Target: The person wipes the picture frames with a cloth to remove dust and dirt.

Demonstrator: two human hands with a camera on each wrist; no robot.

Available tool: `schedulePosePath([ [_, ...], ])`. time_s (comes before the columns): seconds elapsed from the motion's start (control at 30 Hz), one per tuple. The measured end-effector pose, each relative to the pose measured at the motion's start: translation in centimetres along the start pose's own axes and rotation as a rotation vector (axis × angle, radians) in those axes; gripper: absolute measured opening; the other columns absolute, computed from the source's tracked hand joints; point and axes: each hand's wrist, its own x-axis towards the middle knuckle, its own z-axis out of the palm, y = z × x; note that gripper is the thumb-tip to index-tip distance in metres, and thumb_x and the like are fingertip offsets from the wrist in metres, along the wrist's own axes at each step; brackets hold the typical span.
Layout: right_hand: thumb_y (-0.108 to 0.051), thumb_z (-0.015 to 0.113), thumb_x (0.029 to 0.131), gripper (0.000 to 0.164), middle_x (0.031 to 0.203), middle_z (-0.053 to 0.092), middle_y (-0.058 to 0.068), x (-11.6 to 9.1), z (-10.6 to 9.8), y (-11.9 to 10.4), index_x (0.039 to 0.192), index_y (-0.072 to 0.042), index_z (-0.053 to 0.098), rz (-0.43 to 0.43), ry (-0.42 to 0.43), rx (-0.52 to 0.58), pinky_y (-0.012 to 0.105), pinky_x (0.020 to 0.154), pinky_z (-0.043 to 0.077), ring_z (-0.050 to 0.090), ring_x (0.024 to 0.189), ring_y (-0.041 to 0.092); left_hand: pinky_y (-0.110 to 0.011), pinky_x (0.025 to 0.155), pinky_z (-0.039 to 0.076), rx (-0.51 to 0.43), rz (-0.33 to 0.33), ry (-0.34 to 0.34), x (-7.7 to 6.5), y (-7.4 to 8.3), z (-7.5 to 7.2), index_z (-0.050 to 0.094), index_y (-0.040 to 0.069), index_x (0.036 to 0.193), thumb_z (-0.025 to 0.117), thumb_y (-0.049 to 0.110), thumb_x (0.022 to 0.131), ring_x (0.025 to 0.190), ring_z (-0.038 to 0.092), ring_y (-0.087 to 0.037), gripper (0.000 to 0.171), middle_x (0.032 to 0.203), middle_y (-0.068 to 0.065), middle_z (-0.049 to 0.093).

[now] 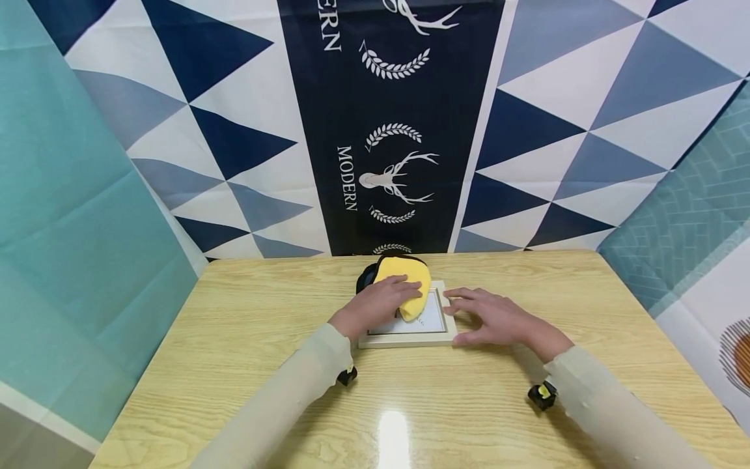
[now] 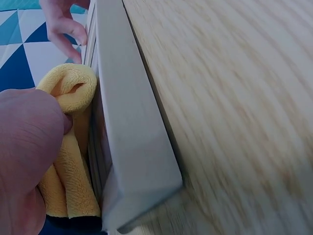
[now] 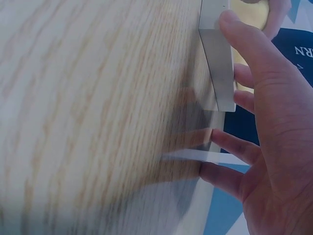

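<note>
A pale picture frame [image 1: 404, 340] with a white print inside lies flat on the wooden table. My left hand [image 1: 377, 305] lies over a bunched yellow cleaning cloth [image 1: 404, 267] on the frame's face. In the left wrist view the thumb bears on the folded, fluffy cloth [image 2: 78, 181], which has a dark edge. My right hand [image 1: 492, 316] is at the frame's right side, thumb by the near corner and two fingers at the edge. In the right wrist view its other fingers [image 3: 230, 144] spread beyond the frame, relaxed. Palm and cloth hide part of the print.
A dark, rounded piece [image 1: 364, 279] shows beside the cloth at the back left. Behind the table [image 1: 246, 365] hangs a patterned backdrop [image 1: 387, 130]. A round object with a ribbed rim [image 1: 729, 352] is off the table's right side.
</note>
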Motion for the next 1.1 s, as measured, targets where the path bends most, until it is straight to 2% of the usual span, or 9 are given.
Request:
schedulePosePath([
  [0.07,-0.064,0.083,0.096,0.065,0.173,0.055,0.012,0.0,0.0,0.0,0.147,-0.025,0.074,0.0,0.0,-0.005,0.073,0.109,0.057,0.057,0.154,0.048,-0.043,0.139,0.04,-0.011,-0.031,-0.016,-0.8,0.4,-1.0,0.06,0.021,0.163,0.061,0.004,0.114,0.171,0.042,-0.025,0.052,0.179,0.004,0.05],
  [0.23,-0.064,0.082,0.095,0.065,0.173,0.055,0.012,0.0,0.0,0.0,0.147,-0.025,0.075,0.001,0.003,-0.005,0.072,0.108,0.058,0.057,0.154,0.048,-0.043,0.14,0.04,-0.023,-0.082,-0.023,-2.2,-0.1,-1.4,0.06,0.023,0.164,0.052,0.004,0.117,0.172,0.04,-0.023,0.051,0.18,0.006,0.049],
  [0.37,-0.064,0.083,0.095,0.064,0.173,0.056,0.011,0.1,-0.1,-0.1,0.146,-0.026,0.075,-0.005,0.011,-0.004,0.071,0.108,0.058,0.058,0.154,0.047,-0.046,0.139,0.041,-0.079,-0.077,-0.009,-3.4,-1.1,-1.5,0.06,0.02,0.163,0.051,0.005,0.118,0.172,0.04,-0.027,0.049,0.18,0.003,0.049],
  [0.4,-0.063,0.084,0.095,0.064,0.172,0.057,0.011,0.1,0.0,-0.1,0.146,-0.026,0.075,-0.01,0.016,-0.004,0.071,0.109,0.057,0.058,0.153,0.047,-0.044,0.14,0.04,-0.08,-0.06,0.008,-3.6,-2.1,-0.6,0.059,0.021,0.164,0.05,0.007,0.119,0.173,0.039,-0.026,0.048,0.18,0.003,0.048],
  [0.5,-0.063,0.085,0.094,0.065,0.171,0.058,0.011,0.1,0.0,-0.2,0.146,-0.026,0.075,-0.021,0.026,-0.005,0.072,0.11,0.057,0.059,0.152,0.047,-0.049,0.139,0.041,-0.133,-0.05,0.021,-4.3,-2.9,-0.6,0.061,0.017,0.162,0.047,-0.001,0.117,0.172,0.041,-0.03,0.051,0.179,-0.001,0.05],
  [0.73,-0.064,0.085,0.094,0.067,0.171,0.058,0.011,-0.1,0.1,-0.1,0.148,-0.025,0.075,-0.017,0.027,-0.007,0.072,0.113,0.055,0.058,0.153,0.047,-0.054,0.137,0.042,-0.182,-0.017,0.094,-3.9,-6.1,2.4,0.065,0.021,0.158,0.05,-0.013,0.106,0.168,0.046,-0.033,0.064,0.176,0.001,0.054],
  [0.83,-0.063,0.085,0.094,0.067,0.171,0.058,0.011,-0.1,0.1,0.0,0.148,-0.025,0.075,-0.018,0.031,-0.005,0.073,0.113,0.055,0.058,0.154,0.047,-0.053,0.137,0.043,-0.145,-0.03,0.077,-4.3,-4.9,1.0,0.065,0.018,0.157,0.052,-0.014,0.106,0.167,0.048,-0.034,0.061,0.175,-0.002,0.056],
  [0.93,-0.063,0.084,0.094,0.067,0.172,0.058,0.011,-0.2,0.1,0.0,0.148,-0.024,0.075,-0.021,0.033,-0.007,0.072,0.112,0.056,0.058,0.154,0.047,-0.051,0.136,0.044,-0.114,-0.076,0.038,-5.0,-2.7,-2.0,0.065,0.014,0.158,0.052,-0.012,0.11,0.164,0.052,-0.035,0.056,0.173,-0.007,0.058],
  [1.1,-0.063,0.084,0.094,0.066,0.171,0.058,0.011,-0.1,0.1,0.0,0.148,-0.025,0.075,-0.033,0.041,-0.01,0.073,0.111,0.056,0.059,0.153,0.048,-0.049,0.135,0.046,-0.118,-0.108,0.106,-4.8,-2.8,-3.1,0.062,0.013,0.16,0.06,-0.005,0.111,0.159,0.057,-0.035,0.052,0.17,-0.011,0.06],
])
